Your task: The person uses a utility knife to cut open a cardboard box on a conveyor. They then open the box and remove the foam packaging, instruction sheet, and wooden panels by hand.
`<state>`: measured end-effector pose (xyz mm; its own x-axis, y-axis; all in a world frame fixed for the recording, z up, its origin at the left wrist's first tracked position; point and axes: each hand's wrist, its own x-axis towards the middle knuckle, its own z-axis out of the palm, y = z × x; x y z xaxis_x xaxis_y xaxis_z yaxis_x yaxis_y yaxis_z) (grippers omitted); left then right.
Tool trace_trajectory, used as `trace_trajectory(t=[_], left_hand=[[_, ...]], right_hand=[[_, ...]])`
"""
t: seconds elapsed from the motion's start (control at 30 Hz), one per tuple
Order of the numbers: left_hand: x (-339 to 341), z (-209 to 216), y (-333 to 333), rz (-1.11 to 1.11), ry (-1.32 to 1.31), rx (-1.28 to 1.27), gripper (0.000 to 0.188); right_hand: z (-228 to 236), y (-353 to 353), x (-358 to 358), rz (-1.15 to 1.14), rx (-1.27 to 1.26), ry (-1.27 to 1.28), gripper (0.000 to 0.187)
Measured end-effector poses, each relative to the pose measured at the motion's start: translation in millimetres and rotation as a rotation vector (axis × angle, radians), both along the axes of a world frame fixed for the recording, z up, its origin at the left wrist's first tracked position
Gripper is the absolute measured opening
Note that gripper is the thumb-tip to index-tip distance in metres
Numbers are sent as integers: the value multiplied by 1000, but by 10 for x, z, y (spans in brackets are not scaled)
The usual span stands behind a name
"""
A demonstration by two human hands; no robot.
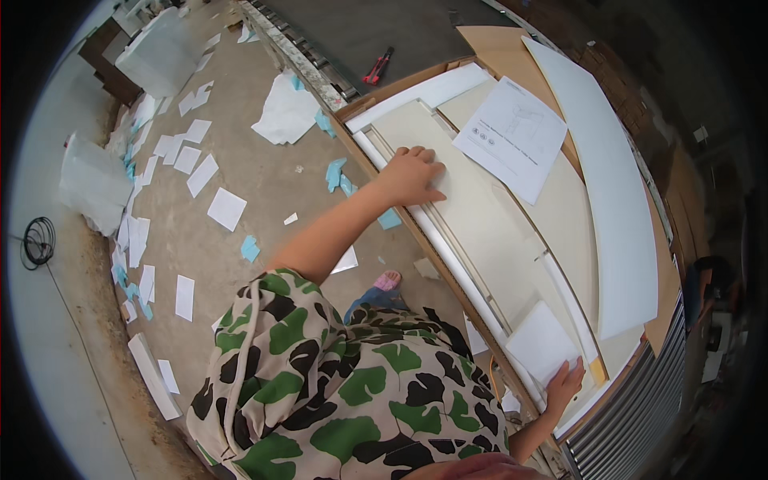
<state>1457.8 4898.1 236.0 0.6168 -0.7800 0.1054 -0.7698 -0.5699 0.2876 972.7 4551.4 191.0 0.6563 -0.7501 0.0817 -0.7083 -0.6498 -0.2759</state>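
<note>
A long open cardboard carton [380, 178] holds cream flat panels [476, 228] edged with white foam strips [404, 96]. My left hand [410, 176] lies on the panel edge along the carton's near long side, fingers spread and gripping nothing. Toward the lower right end, my right hand [564, 387] touches the corner of a white square foam pad [542, 342]; its fingers are slightly bent and apart. A printed instruction sheet [512, 136] rests across the panels farther up.
A long white foam sheet [600, 184] lies along the carton's far side over a cardboard flap [500, 42]. A red utility knife [378, 68] is on the dark conveyor belt [320, 32]. Metal rollers [632, 416] stand at lower right. Paper sheets [227, 209] and blue scraps [334, 174] litter the floor.
</note>
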Motion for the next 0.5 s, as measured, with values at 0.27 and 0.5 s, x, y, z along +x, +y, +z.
trace_trajectory(t=[0.27, 0.5], left_hand=[[13, 9, -129, 36, 56, -48, 48], [-73, 46, -20, 149, 122, -8, 49]], right_hand=[[-146, -49, -98, -193, 110, -300, 54], [-173, -73, -105, -335, 148, -316, 73]])
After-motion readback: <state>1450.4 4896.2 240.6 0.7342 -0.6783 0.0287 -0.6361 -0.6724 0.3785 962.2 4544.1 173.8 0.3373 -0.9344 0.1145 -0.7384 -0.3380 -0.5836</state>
